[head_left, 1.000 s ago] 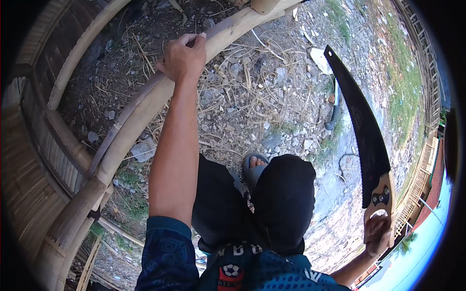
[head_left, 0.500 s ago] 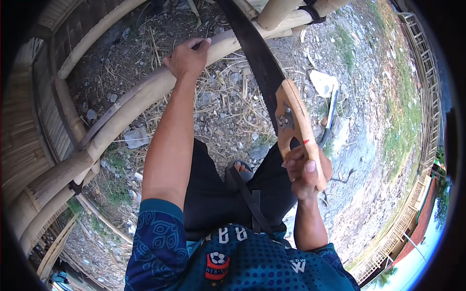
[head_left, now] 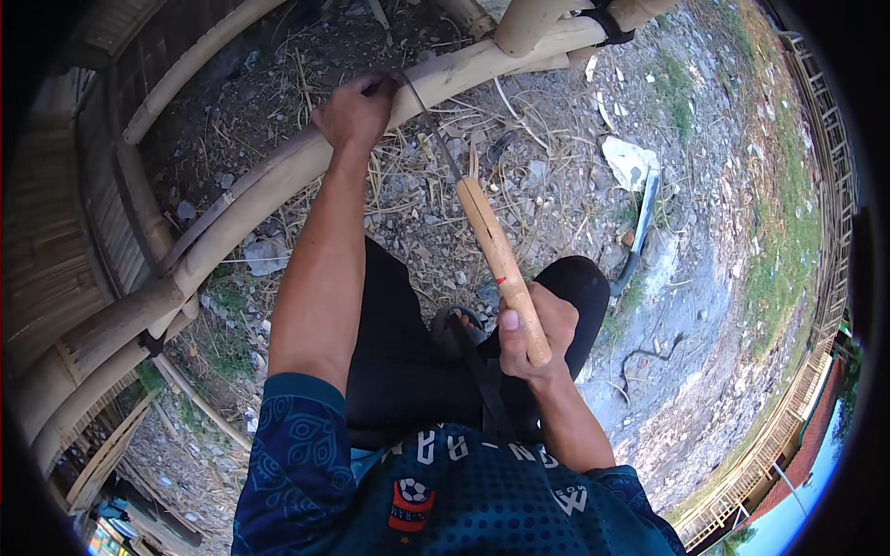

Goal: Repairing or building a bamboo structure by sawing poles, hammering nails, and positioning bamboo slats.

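Wrapped over the top of a long, pale bamboo pole [head_left: 246,211] is my left hand [head_left: 356,115], its fingers closed round it. My right hand [head_left: 540,332] grips the wooden handle of a hand saw [head_left: 491,243], which has a red mark and a dark lengthwise slit. The saw's thin dark blade stands edge-on, crossing the pole just right of my left hand and touching or nearly touching it. How deep the teeth sit in the bamboo cannot be made out, and the blade's far end is hidden.
A bamboo upright [head_left: 528,26] meets the pole at its far right, near a black lashing [head_left: 610,28]. More bamboo framing and a slatted wall [head_left: 42,232] stand at left. On the stony ground lie a white scrap [head_left: 629,159] and a dark curved tool [head_left: 642,218].
My right hand has moved left with the saw. Its blade has turned from broadside to edge-on and come against the pole beside my left hand, which stays in place.
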